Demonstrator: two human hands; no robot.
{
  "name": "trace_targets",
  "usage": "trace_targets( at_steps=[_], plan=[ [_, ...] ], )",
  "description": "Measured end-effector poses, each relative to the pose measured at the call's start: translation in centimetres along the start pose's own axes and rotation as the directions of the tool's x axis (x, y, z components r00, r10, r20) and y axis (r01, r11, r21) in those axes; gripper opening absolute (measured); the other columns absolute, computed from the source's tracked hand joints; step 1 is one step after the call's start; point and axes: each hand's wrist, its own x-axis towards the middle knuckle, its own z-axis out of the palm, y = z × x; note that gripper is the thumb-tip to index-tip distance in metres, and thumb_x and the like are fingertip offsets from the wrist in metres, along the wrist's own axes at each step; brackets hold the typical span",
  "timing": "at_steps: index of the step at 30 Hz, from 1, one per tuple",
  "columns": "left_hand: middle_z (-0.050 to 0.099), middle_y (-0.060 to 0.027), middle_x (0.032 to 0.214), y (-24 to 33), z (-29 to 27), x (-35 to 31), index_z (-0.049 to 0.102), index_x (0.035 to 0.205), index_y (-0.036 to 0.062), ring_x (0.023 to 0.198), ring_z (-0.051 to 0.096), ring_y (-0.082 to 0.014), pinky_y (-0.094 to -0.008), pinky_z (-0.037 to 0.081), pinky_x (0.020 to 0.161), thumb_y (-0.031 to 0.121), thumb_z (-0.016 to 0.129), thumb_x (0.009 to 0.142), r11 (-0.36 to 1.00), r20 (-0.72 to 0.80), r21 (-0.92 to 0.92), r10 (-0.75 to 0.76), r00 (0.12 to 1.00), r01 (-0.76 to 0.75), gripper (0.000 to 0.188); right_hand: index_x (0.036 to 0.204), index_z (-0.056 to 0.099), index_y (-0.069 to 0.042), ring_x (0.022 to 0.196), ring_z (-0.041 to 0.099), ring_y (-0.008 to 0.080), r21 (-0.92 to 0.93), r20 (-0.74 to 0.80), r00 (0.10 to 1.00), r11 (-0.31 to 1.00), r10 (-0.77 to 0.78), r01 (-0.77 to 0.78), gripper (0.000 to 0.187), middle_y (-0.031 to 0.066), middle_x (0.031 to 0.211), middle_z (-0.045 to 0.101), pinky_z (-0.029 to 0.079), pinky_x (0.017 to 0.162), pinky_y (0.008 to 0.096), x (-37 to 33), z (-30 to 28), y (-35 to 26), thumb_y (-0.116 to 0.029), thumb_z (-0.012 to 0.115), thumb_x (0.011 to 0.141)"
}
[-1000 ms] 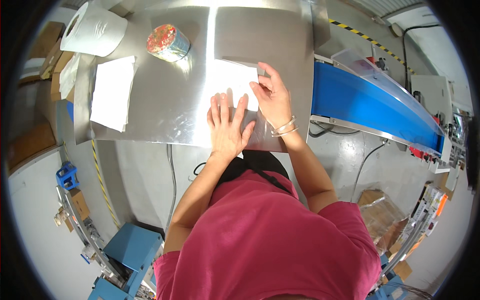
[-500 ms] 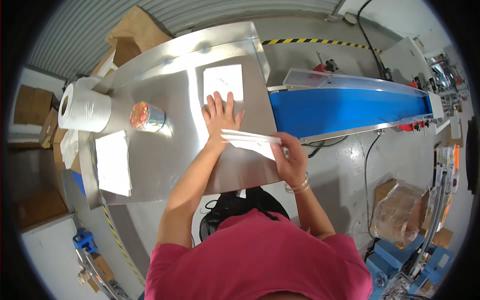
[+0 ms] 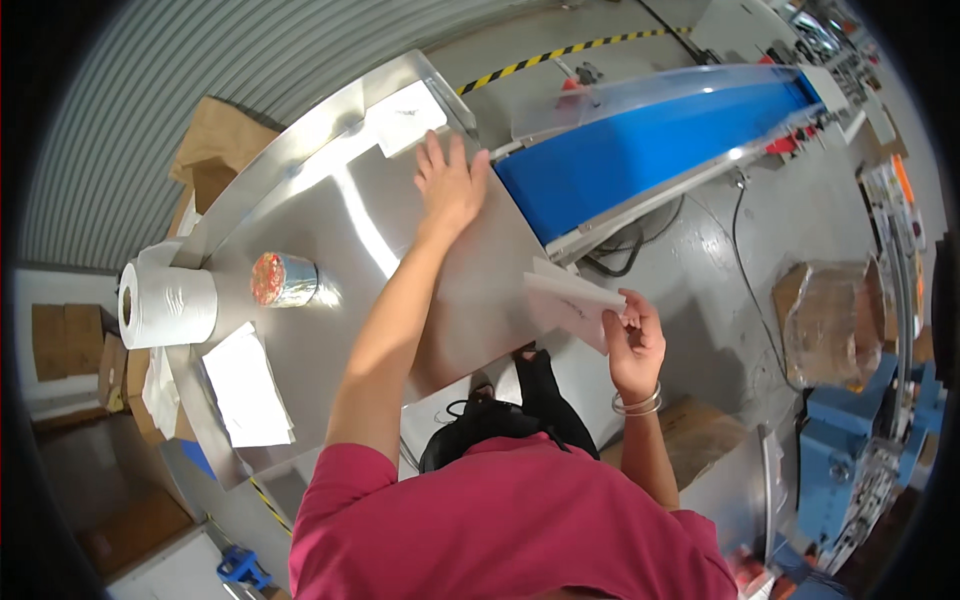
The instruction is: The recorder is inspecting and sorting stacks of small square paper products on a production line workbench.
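Two bare hands, both in view. Right hand (image 3: 632, 345): thumb and fingers pinched together on the edge of one white sheaf (image 3: 570, 305); thin, flat, leaves parting toward the table, dark mark on the face, too small to read. Location of white sheaf: near right corner of the metal table (image 3: 480, 300), well apart from the left hand. Left hand (image 3: 452, 185): palm down, fingers loosely spread, gripping nothing, slightly blurred; fingertips at the near edge of a white pile (image 3: 405, 115), touching or just above, cannot tell which; faint mark on top, illegible. Table edges: raised rim (image 3: 290, 145) along the far side; right edge just beside a blue conveyor belt (image 3: 650, 140). Broad stretch of metal between left hand and one silvery cylinder (image 3: 295, 280), red-patterned end. Farther left: white paper stack (image 3: 250, 385), edges uneven; thick white roll (image 3: 175, 305) near it. Right of the right hand: grey floor (image 3: 715, 300), then a plastic-wrapped carton (image 3: 835, 320)
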Motion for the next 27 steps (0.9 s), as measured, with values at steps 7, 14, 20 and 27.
trace_targets(
  at_steps=[7,14,20,27],
  plan=[
    [0.062,-0.0161,0.112,3.1,-8.3,-12.7,0.051,0.12,-0.0053,0.103,0.058,-0.0217,-0.034,0.041,0.094,0.052,0.029,0.096,0.03,0.669,-0.697,0.386,0.635,0.716,0.066,0.124,0.045,-0.001,0.09,0.061,0.0114,0.659,-0.099,0.974,0.747,0.206,-0.091,0.04,0.0075,0.105,0.064,0.047,0.08,0.0235,-6.6,0.1,-6.0,0.005,0.055,0.086],
    [0.064,-0.0107,0.102,8.8,-14.3,-20.9,0.055,0.115,-0.0029,0.094,0.061,-0.0174,-0.0309,0.045,0.087,0.05,0.04,0.094,0.047,0.729,-0.486,0.572,0.375,0.873,0.059,0.12,0.048,-0.003,0.089,0.06,0.0083,0.55,-0.388,0.902,0.833,0.187,0.064,0.036,0.0043,0.098,0.066,0.047,0.078,0.0224,-16.0,-3.6,-8.0,0.002,0.059,0.086],
    [0.059,0.0054,0.074,15.4,-15.2,-28.4,0.066,0.092,0.0014,0.064,0.048,-0.002,-0.018,0.037,0.057,0.022,0.066,0.086,0.415,0.652,-0.672,0.724,0.225,0.613,0.022,0.121,0.048,-0.003,0.088,0.06,0.0087,0.365,-0.694,0.708,0.911,0.129,0.192,0.037,0.0038,0.095,0.066,0.047,0.076,0.0226,-26.9,-9.0,-10.3,-0.002,0.062,0.086],
    [0.063,0.0006,0.078,24.7,-16.3,-40.3,0.065,0.094,-0.0006,0.069,0.054,-0.0042,-0.019,0.043,0.063,0.013,0.066,0.086,0.443,0.573,-0.578,0.818,-0.045,0.685,0.016,0.12,0.05,-0.002,0.075,0.058,0.0073,0.334,-0.869,0.432,0.93,0.24,0.155,0.038,0.0035,0.09,0.067,0.046,0.066,0.023,-40.9,-14.3,-12.4,-0.009,0.065,0.086]
  ],
)
